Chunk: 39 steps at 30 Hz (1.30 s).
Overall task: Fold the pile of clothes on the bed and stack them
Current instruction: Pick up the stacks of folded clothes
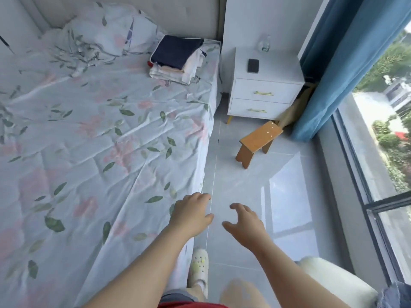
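Note:
A stack of folded clothes (175, 61) sits at the far right corner of the bed (93, 138), with a dark navy piece on top and pale pieces underneath. My left hand (192, 213) hovers over the bed's right edge, fingers loosely curled, holding nothing. My right hand (244, 221) hangs over the floor beside the bed, fingers spread and relaxed, empty. Both hands are far from the stack.
A crumpled floral duvet (97, 34) lies at the head of the bed. A white nightstand (264, 85) with a phone (253, 65) stands beside the bed. A small wooden stool (258, 141) is on the tiled floor. Blue curtain (338, 70) and window are at right.

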Each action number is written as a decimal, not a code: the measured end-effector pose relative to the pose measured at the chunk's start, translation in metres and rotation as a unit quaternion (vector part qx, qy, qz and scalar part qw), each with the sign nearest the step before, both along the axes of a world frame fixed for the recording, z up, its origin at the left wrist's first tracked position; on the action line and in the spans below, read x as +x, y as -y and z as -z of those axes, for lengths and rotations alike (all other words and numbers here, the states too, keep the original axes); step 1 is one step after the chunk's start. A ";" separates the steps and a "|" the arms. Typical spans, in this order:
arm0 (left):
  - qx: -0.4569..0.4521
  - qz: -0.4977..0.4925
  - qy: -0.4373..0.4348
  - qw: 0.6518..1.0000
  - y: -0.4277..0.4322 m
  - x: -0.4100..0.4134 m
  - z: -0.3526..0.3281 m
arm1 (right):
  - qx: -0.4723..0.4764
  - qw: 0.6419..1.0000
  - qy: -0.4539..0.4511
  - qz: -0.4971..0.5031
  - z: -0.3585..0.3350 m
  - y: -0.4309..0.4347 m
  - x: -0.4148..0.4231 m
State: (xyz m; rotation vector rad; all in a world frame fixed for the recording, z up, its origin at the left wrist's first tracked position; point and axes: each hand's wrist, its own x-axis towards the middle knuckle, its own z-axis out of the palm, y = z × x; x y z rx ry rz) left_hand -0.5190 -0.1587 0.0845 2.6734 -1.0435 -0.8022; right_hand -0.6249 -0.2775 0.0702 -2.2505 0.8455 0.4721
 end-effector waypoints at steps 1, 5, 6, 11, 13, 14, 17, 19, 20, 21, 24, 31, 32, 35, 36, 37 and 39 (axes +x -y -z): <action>0.003 -0.004 0.000 1.000 0.012 0.018 -0.002 | 0.003 1.000 0.003 -0.001 -0.002 0.012 0.018; 0.021 -0.024 0.005 0.999 0.062 0.085 -0.003 | 0.009 1.000 0.008 -0.016 0.001 0.066 0.087; 0.023 -0.033 0.008 0.999 0.076 0.103 -0.002 | 0.013 1.000 0.006 -0.021 0.004 0.082 0.105; 0.005 -0.107 0.019 0.994 0.155 0.196 0.005 | 0.010 0.996 0.014 -0.082 0.014 0.179 0.213; 0.004 -0.144 0.017 0.989 0.185 0.229 0.004 | 0.005 0.993 0.014 -0.113 0.008 0.220 0.256; 0.003 -0.162 0.013 0.987 0.199 0.243 0.003 | 0.003 0.992 0.014 -0.123 0.005 0.240 0.277; -0.006 -0.211 -0.002 0.978 0.237 0.283 -0.002 | 0.000 0.989 0.017 -0.145 -0.001 0.290 0.334; -0.006 -0.234 -0.009 0.972 0.256 0.311 -0.003 | 0.012 0.988 0.020 -0.152 -0.003 0.312 0.370; -0.006 -0.245 -0.012 0.970 0.264 0.327 -0.002 | 0.019 0.987 0.022 -0.157 -0.004 0.321 0.388; -0.005 -0.255 -0.014 0.967 0.272 0.345 -0.001 | 0.022 0.986 0.022 -0.162 -0.003 0.329 0.407; -0.015 -0.289 -0.020 0.957 0.293 0.401 0.001 | 0.020 0.984 0.022 -0.174 -0.002 0.355 0.464; -0.056 -0.342 -0.071 0.935 0.328 0.545 0.014 | 0.018 0.986 0.023 -0.163 0.001 0.405 0.607; -0.053 -0.345 -0.073 0.934 0.329 0.564 0.016 | 0.021 0.985 0.024 -0.167 0.002 0.409 0.628; -0.032 -0.368 -0.071 0.926 0.328 0.615 0.018 | 0.028 0.982 0.026 -0.187 0.003 0.417 0.685; -0.027 -0.381 -0.073 0.921 0.326 0.629 0.019 | 0.030 0.980 0.030 -0.195 0.004 0.420 0.703; -0.026 -0.393 -0.072 0.916 0.326 0.642 0.019 | 0.029 0.978 0.032 -0.203 0.004 0.423 0.720; -0.035 -0.424 -0.072 0.902 0.329 0.668 0.022 | 0.024 0.976 0.028 -0.216 0.006 0.432 0.759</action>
